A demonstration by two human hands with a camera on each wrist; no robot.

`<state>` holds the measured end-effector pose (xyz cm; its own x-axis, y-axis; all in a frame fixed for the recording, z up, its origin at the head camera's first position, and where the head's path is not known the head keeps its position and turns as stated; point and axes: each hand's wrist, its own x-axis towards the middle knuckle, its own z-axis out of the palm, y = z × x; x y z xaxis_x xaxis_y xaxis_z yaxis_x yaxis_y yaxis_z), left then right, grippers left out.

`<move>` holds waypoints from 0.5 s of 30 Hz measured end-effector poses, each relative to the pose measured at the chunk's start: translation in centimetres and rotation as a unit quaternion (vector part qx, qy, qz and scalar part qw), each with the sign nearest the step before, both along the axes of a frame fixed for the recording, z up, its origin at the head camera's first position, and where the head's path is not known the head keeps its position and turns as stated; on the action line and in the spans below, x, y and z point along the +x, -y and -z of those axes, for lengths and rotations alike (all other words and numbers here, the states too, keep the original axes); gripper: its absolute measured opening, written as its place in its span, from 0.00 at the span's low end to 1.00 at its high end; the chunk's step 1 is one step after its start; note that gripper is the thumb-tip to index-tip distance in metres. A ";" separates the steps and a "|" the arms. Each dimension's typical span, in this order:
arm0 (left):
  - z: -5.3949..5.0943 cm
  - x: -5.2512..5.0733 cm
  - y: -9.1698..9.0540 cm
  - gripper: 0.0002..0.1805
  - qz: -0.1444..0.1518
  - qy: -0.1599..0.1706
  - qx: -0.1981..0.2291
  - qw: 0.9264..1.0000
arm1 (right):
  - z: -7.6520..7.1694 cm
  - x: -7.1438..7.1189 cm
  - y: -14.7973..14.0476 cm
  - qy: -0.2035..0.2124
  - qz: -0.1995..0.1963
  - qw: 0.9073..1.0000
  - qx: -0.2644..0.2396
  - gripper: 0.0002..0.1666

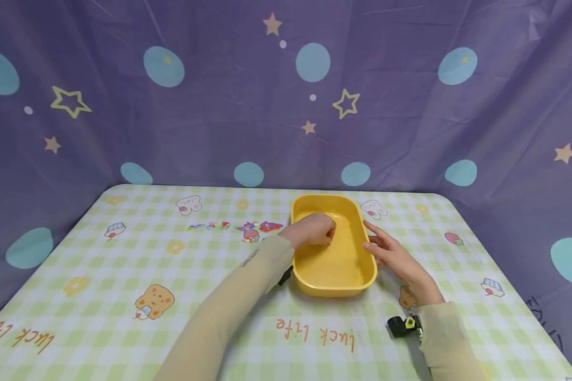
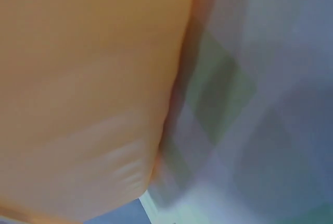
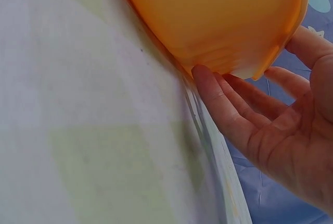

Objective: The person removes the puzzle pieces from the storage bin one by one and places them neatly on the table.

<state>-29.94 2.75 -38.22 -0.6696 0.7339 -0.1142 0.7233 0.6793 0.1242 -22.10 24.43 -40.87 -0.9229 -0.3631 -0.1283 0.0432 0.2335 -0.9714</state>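
A yellow plastic basin (image 1: pixel 341 270), rectangular with rounded corners, stands on the table right of centre. My left hand (image 1: pixel 316 228) reaches over its left wall, with fingers bent down toward the inside. Whether those fingers hold anything is hidden. Against the basin's right outer side rests my right hand (image 1: pixel 393 255); in the right wrist view its fingers (image 3: pixel 208 86) are extended along the outer wall and the thumb lies near the rim. The left wrist view shows only the basin's outer wall (image 2: pixel 93 120) and the cloth beside it.
Small colourful pieces (image 1: pixel 269 226) lie in a row left of the basin, too small to identify. A green-and-white checked cloth (image 1: pixel 100 317) printed with cartoon figures covers the table. Behind hangs a purple curtain (image 1: pixel 229 121) with stars and blue ovals.
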 end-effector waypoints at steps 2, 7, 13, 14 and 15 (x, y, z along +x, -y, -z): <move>0.0 0.0 0.0 0.03 0.001 0.003 0.003 1.000 | 0.1 0.0 0.0 0.000 0.000 1.000 0.000 0.40; -0.2 0.1 0.2 0.02 0.013 0.018 -0.005 1.000 | 0.1 0.0 -0.1 0.001 0.000 1.000 0.004 0.40; -0.3 0.2 0.1 0.03 0.010 0.039 -0.013 0.999 | -0.1 0.0 -0.1 -0.002 0.000 1.000 0.003 0.40; -0.3 0.3 0.1 0.03 0.009 0.039 -0.015 0.999 | -0.1 0.0 -0.1 -0.002 0.000 1.000 0.003 0.40; -0.3 0.3 0.1 0.03 0.007 0.041 -0.014 0.999 | -0.1 0.1 -0.1 -0.002 -0.001 1.000 0.002 0.40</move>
